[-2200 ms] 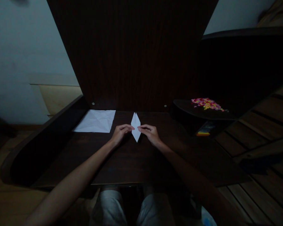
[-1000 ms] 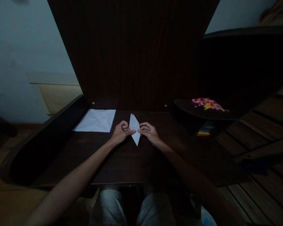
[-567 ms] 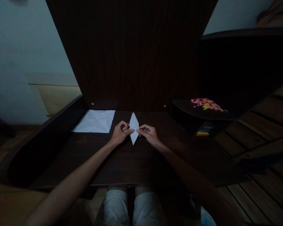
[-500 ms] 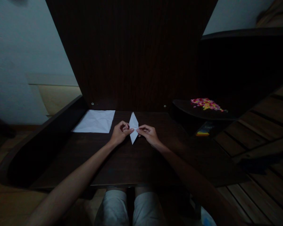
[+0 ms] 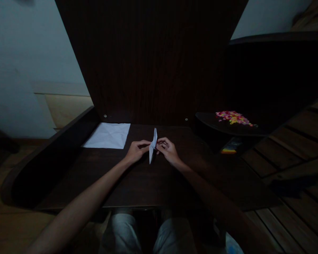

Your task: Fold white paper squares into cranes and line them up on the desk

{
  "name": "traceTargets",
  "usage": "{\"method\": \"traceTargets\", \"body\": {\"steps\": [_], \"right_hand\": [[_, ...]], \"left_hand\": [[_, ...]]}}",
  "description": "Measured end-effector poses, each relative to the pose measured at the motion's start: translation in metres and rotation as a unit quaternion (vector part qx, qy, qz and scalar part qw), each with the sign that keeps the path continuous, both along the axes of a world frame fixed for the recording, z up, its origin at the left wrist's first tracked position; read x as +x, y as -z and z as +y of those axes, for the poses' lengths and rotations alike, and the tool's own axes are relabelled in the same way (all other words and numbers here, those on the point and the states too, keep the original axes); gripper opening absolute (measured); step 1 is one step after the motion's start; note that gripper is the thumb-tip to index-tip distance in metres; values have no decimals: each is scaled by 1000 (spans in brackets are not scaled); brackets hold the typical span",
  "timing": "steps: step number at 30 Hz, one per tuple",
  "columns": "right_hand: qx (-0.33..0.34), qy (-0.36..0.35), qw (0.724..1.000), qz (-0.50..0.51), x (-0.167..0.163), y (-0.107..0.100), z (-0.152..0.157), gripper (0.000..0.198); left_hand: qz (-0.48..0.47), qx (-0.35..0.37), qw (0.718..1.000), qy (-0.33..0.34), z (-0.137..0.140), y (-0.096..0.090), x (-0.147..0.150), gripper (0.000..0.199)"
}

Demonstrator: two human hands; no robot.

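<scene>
A white folded paper, long and pointed at both ends, is held upright between my hands over the dark desk. It is turned nearly edge-on, so its folds show as thin layers. My left hand pinches its left side, fingers stretched toward the paper's middle. From the other side my right hand grips it with thumb and curled fingers; some fingertips are hidden behind the paper. To the left of my left hand lies a creased white sheet of paper, flat on the desk.
On a raised dark shelf at the right sits a pile of small pink, red and yellow pieces. Below it is a small box with a yellow and orange edge. A tall dark panel closes the back, and a low side board borders the left.
The folded paper has turned from facing me flat to nearly edge-on. My left fingers have straightened out from a curl. The view has shifted slightly.
</scene>
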State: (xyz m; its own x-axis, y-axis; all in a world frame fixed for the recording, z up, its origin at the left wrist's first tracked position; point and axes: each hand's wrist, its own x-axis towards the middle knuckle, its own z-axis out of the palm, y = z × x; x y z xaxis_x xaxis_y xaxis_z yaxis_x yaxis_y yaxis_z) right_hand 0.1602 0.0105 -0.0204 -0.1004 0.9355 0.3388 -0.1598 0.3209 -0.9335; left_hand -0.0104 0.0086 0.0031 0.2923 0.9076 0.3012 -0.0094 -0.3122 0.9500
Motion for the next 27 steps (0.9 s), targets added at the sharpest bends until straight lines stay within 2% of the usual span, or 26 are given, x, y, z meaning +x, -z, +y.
{"method": "traceTargets", "body": {"steps": [4,8,11,17,23,27], "right_hand": [[-14,23,999,19,-1,-2,0,43],[-30,33,999,30,-1,-6,-2,53],[-29,43,998,26,0,-7,-3,52],[-25,38,999,10,-1,-8,-5,54],[-24,32,999,8,-4,-6,-7,63],[-26,0,1000,4,-4,-5,-6,60]], "left_hand": [[-14,-50,999,0,0,-1,1,25],[-100,-131,986,32,2,4,3,24],[-150,-177,971,58,2,5,5,28],[-74,-150,986,26,-1,4,7,32],[-116,-138,984,5,-2,5,6,62],[-109,-118,987,10,-3,2,6,56]]}}
